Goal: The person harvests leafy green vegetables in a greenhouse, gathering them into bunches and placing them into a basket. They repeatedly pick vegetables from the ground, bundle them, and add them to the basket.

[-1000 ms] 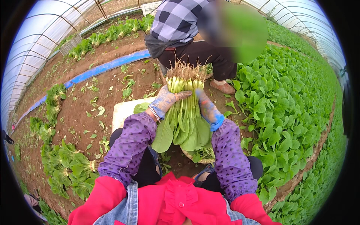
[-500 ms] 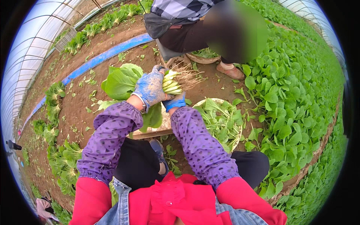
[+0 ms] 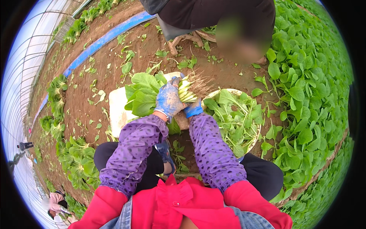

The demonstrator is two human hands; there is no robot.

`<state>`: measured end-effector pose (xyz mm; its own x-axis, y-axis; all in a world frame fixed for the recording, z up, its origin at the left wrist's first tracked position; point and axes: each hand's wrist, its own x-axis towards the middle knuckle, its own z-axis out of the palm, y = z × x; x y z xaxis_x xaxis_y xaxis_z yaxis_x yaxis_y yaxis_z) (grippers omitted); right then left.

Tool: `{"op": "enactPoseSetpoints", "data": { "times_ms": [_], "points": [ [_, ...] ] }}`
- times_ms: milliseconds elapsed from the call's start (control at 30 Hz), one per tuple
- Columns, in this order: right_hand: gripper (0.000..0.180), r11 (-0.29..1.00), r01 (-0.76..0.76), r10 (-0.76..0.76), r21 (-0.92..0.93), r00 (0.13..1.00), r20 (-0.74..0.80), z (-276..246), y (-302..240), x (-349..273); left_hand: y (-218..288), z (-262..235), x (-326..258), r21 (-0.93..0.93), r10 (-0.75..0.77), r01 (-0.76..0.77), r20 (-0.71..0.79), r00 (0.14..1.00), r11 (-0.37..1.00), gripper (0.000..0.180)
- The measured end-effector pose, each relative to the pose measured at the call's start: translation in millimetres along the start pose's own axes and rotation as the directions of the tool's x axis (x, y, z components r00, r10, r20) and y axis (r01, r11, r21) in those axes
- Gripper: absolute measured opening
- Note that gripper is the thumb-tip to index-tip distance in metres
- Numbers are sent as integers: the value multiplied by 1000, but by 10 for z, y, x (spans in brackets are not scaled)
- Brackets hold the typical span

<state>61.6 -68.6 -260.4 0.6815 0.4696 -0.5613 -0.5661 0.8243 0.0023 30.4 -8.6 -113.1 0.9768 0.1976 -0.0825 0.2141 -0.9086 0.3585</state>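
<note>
Right of frame centre a round basin holds loose greens, while at centre the left hand and right hand clasp a leafy bunch sideways, roots right, apparently aligning stems.

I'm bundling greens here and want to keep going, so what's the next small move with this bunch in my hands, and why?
Probably lower the bunch of leafy greens onto the white board just beneath it. Both gloved hands, left hand and right hand, grip it near the pale stems, roots pointing right, leaves already hanging over the board, while the round basin to the right holds loose greens.
</note>
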Motion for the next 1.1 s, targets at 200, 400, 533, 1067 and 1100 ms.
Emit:
{"op": "enactPoseSetpoints", "data": {
  "times_ms": [200,400,533,1067,1100],
  "points": [
    [76,985,-140,173,-104,857,485,64,-637,-59,18,188,4,158,14,-36,137,990,987,82],
    [56,582,446,-256,-680,894,368,224,-928,-130,-89,368,-19,329,140,-134,4,990,935,70],
    [36,-75,517,-187,-853,833,521,571,-1053,-348,-31,324,32,279,62,-88,103,993,956,68],
    [35,-3,429,-379,-903,836,398,189,-1367,-300,-64,236,5,175,58,-83,142,988,981,95],
    [40,49,416,-424,-908,832,359,169,-1299,-292,-43,199,10,174,54,-84,167,984,981,93]
  ]
}}
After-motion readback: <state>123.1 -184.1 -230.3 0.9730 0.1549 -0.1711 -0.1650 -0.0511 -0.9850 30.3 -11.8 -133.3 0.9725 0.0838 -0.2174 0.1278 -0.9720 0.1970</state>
